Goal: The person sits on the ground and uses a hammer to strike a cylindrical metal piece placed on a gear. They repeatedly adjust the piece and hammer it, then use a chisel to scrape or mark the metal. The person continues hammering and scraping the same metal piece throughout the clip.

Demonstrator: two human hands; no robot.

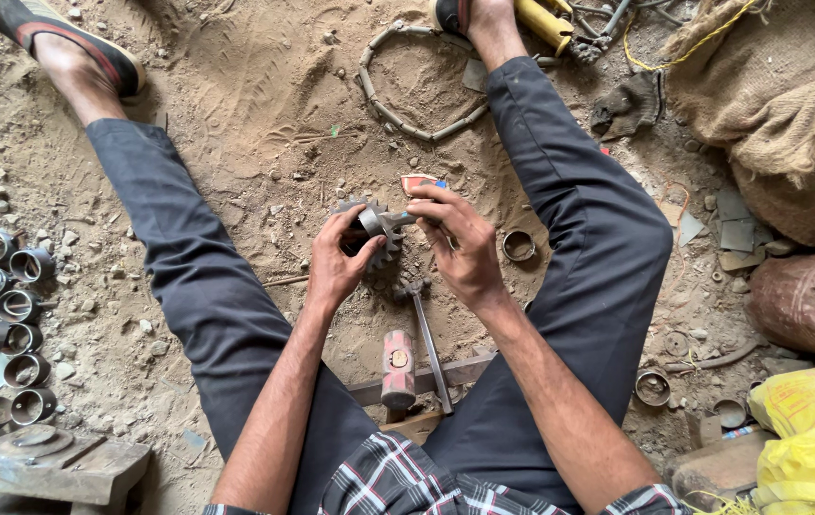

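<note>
I sit on sandy ground with my legs spread. My left hand [339, 259] grips a dark toothed gear [381, 238] held above the ground between my knees. My right hand [455, 243] pinches a short grey metal sleeve [376, 221] at the gear's centre, fingertips on its end. A small red, white and blue packet [422, 181] lies on the sand just beyond my right fingers. Whether the sleeve is seated inside the gear I cannot tell.
A red-headed hammer [398, 367] and a thin metal rod [429, 345] lie between my thighs. Several metal rings [9, 315] line the left. A loose ring [519, 245] rests by my right thigh. A bent metal hoop [407, 86] lies ahead; burlap sacks [789, 105], a rusty drum [803, 300] and yellow bags [813, 439] are at right.
</note>
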